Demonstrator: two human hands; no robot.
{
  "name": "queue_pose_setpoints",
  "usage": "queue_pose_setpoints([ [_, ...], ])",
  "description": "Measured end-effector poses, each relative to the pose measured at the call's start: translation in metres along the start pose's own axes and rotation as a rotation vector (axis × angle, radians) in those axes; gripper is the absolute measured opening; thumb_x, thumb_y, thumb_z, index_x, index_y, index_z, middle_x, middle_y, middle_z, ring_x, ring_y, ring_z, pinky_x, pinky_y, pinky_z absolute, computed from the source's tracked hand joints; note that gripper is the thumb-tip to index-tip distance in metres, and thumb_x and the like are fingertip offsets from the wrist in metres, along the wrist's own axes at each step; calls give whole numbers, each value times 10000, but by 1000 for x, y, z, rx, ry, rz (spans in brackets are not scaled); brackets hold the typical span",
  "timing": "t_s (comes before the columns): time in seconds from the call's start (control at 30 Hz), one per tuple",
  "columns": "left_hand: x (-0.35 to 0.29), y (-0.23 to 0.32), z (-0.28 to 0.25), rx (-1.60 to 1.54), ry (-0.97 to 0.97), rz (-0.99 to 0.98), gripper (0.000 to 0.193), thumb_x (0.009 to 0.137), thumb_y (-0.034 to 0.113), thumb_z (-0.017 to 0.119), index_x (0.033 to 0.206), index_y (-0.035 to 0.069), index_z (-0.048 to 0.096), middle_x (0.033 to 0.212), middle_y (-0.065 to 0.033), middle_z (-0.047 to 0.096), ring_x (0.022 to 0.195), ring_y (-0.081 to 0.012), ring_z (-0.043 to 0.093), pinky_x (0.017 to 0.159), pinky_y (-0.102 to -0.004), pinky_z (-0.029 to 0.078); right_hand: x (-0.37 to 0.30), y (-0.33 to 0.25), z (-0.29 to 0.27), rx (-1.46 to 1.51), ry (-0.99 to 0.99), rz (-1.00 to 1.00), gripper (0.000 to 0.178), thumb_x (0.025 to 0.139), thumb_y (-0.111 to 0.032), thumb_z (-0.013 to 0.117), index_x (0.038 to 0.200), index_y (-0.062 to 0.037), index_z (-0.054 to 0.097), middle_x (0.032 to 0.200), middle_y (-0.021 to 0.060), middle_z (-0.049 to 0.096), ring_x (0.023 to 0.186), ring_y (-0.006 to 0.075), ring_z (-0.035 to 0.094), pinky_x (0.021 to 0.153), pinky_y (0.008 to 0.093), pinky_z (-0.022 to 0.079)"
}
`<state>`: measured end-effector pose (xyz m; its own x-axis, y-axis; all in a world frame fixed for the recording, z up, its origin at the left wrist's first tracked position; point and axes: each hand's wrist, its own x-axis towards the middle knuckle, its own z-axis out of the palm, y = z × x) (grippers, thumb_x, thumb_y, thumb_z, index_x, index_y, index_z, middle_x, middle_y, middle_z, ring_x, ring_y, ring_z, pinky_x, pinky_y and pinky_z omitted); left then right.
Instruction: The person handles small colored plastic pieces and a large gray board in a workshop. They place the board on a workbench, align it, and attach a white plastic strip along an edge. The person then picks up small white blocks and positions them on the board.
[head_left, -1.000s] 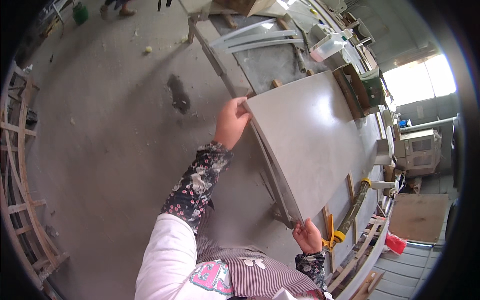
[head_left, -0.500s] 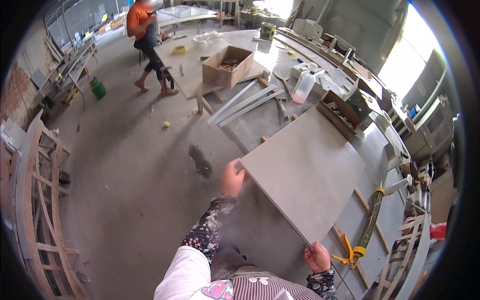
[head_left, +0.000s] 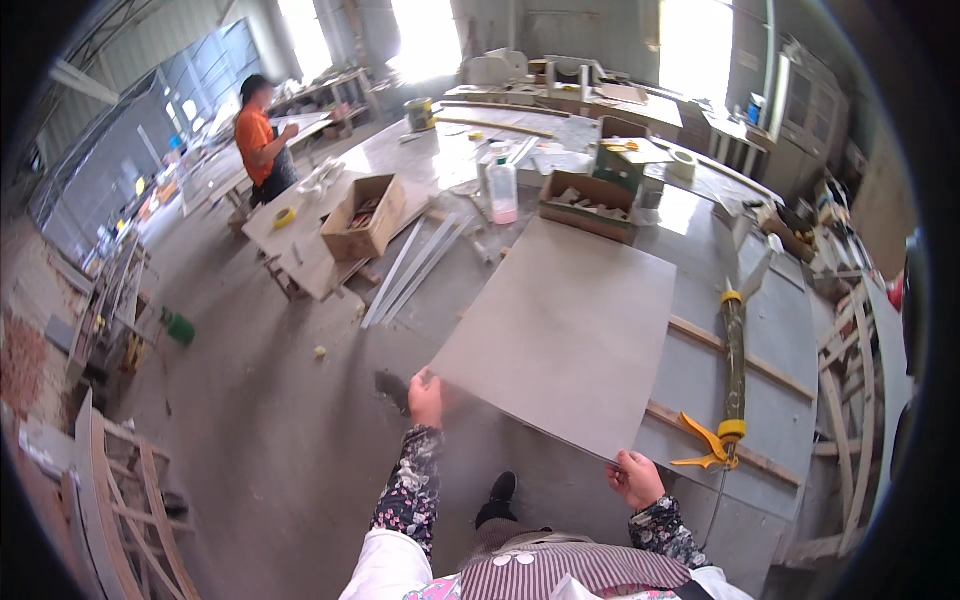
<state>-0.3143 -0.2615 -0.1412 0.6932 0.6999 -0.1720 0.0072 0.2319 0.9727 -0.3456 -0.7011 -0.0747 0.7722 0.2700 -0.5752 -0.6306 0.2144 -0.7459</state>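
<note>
The grey panel (head_left: 570, 340) lies over wooden battens (head_left: 780, 378) on the worktable (head_left: 785, 325), its near corners pinched by the left hand (head_left: 425, 400) and right hand (head_left: 637, 480). The view has swung up; both grips persist, so the panel remains unreleased.

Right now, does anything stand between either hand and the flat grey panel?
Nothing visible: the left hand holds the flat grey panel by its near left corner, the right hand by its near right one.
</note>
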Motion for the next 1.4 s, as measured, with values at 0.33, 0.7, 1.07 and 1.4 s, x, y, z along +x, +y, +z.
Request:
queue_pose_setpoints([
  [0.33,-21,36,11,55,25,-74,413,941,140,564,1303,27,400,891,-135,660,660,-237,678,529,-352,570,-9,2,1,-70,27,-18,277,966,-314,570,1047,-49,560,921,26,615,810,121,613,680,252,494],
  [0.7,-29,49,11,46,4,-167,364,926,181,573,1247,121,413,982,-112,633,756,-273,658,611,-422,552,-7,8,-1,-99,-7,-61,348,965,-357,557,1074,-27,566,955,55,638,813,111,609,685,252,493],
  [1.07,-26,52,12,81,5,-193,351,913,190,575,1225,138,421,1004,-117,625,775,-291,652,627,-428,536,-4,8,2,-101,-2,-90,310,970,-355,568,1032,-51,552,908,38,629,807,114,613,671,247,491],
  [1.4,-19,44,10,79,-14,-174,517,896,178,588,1358,77,378,942,-155,634,667,-259,654,515,-360,539,-2,12,-2,-165,22,-136,332,976,-350,528,1052,-27,551,935,87,653,802,153,630,677,282,489],
])
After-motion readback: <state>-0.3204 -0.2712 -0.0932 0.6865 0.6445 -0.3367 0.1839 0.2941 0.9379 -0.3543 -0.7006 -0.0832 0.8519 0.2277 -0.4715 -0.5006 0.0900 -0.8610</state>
